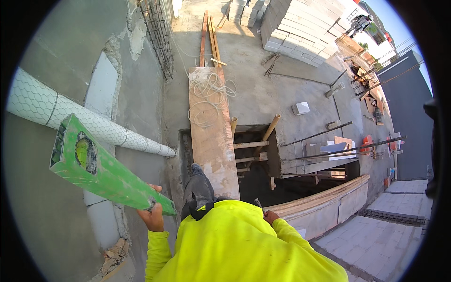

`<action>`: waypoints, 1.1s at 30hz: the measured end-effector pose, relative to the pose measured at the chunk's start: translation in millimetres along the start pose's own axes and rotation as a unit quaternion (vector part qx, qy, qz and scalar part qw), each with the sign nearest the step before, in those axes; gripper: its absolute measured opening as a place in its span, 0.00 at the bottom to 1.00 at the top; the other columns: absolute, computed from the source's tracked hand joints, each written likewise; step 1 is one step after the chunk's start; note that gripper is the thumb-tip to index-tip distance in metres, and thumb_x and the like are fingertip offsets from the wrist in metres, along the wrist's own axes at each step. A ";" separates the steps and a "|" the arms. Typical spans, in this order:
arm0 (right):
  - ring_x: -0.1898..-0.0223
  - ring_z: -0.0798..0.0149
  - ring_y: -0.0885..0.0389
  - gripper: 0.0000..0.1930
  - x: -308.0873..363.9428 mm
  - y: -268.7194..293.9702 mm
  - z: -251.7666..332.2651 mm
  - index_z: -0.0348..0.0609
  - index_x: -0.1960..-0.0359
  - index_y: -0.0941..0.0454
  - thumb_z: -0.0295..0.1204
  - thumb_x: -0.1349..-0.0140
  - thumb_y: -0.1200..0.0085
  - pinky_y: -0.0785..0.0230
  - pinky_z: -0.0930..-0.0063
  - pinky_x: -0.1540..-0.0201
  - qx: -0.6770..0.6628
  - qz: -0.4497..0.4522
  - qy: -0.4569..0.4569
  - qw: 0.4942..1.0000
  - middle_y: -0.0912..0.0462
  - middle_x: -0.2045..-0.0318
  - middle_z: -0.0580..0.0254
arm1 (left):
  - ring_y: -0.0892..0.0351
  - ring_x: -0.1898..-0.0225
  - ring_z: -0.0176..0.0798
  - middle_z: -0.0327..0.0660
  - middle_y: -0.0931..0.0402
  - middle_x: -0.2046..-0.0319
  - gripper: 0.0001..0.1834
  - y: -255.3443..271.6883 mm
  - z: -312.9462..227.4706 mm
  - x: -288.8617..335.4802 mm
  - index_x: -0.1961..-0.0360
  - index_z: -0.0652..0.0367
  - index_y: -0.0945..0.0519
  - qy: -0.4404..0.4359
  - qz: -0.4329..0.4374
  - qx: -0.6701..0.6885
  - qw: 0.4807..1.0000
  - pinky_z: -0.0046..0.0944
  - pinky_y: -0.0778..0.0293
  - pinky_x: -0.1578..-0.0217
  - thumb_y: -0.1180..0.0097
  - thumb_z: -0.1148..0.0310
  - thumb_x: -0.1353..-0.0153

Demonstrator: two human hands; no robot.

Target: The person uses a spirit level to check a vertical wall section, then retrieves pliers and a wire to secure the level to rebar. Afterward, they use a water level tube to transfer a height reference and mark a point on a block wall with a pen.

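By wall (47, 197) | left hand (153, 217): green hollow bar (115, 181) | floor opening (296, 190): timbers (251, 144), seemingly

No text, label, brand, number or sign is showing legibly anywhere; the green bar (112, 176), lying between eight and nine o'clock, is presenting no readable lettering on its visible faces.
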State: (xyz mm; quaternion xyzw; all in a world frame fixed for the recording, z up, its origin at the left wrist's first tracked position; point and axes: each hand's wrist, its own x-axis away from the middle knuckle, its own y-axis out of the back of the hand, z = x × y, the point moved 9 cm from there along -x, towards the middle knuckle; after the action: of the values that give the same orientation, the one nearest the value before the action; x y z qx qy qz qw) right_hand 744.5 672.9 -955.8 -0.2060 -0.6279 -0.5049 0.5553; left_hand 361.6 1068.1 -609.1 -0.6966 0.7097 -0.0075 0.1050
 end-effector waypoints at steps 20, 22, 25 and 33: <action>0.49 0.41 0.19 0.35 -43.0 295.7 179.4 0.38 0.36 0.34 0.40 0.47 0.46 0.29 0.57 0.44 -0.205 -0.244 0.043 0.947 0.19 0.52 0.36 | 0.24 0.59 0.38 0.44 0.25 0.58 0.24 -196.9 87.4 -347.7 0.46 0.64 0.30 -0.016 0.026 0.034 0.999 0.40 0.27 0.53 0.50 0.72 0.46; 0.47 0.39 0.21 0.33 -66.3 283.9 169.3 0.38 0.39 0.30 0.42 0.45 0.44 0.30 0.56 0.43 -0.227 -0.215 0.011 0.950 0.20 0.50 0.35 | 0.24 0.58 0.38 0.45 0.25 0.56 0.25 -212.5 99.5 -367.2 0.45 0.65 0.31 -0.008 0.033 0.040 0.999 0.41 0.27 0.52 0.50 0.70 0.45; 0.48 0.39 0.21 0.26 -113.4 258.3 137.5 0.35 0.49 0.21 0.45 0.42 0.44 0.29 0.53 0.45 -0.257 -0.140 -0.051 0.955 0.18 0.54 0.33 | 0.24 0.56 0.40 0.46 0.25 0.54 0.26 -243.6 122.2 -397.8 0.43 0.65 0.32 -0.005 0.044 0.045 0.998 0.42 0.27 0.49 0.49 0.66 0.44; 0.57 0.42 0.17 0.25 -288.6 348.9 87.4 0.34 0.54 0.20 0.44 0.43 0.43 0.26 0.54 0.53 -0.142 -0.030 -0.026 0.989 0.17 0.59 0.36 | 0.24 0.56 0.40 0.47 0.26 0.53 0.31 -335.6 195.3 -471.8 0.41 0.66 0.33 -0.058 -0.042 0.052 0.996 0.42 0.28 0.49 0.51 0.60 0.44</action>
State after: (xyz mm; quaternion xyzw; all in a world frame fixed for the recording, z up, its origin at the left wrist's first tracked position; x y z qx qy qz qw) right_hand 1073.8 976.9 -1064.6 -0.2765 -0.5700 -0.6000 0.4885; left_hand 727.6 1551.9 -682.0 -0.7184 0.6715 -0.0082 0.1815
